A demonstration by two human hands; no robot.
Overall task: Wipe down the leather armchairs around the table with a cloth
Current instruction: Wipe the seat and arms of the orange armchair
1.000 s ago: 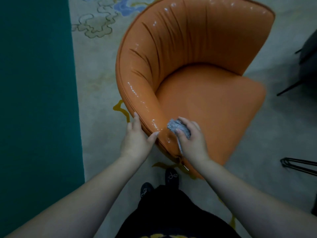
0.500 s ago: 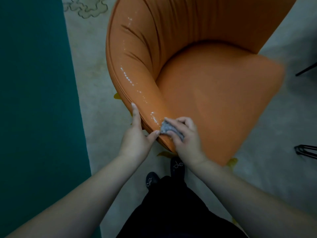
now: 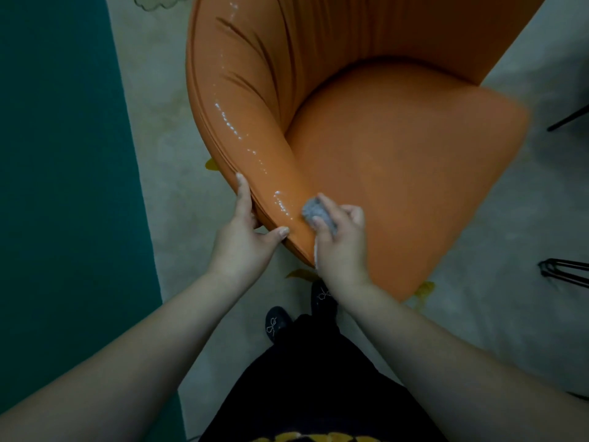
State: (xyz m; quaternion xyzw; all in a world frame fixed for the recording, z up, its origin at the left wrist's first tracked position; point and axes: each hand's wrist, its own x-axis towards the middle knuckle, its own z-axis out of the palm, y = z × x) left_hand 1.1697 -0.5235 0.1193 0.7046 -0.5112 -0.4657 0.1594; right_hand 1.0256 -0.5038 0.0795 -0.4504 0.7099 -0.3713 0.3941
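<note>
The armchair [image 3: 398,161] in front of me was a glossy orange leather, with darker pleats running down its curved back and white glints of light along the arm. The cloth [image 3: 318,215] I held was a mottled grey with a paler, whitish edge. Under the chair lay a pale beige carpet [image 3: 165,129] with yellow motifs and a grey-green scroll outline, bordered by a plain dark teal band [image 3: 63,186]. My shoes [image 3: 277,323] were black with small silvery bows.
</note>
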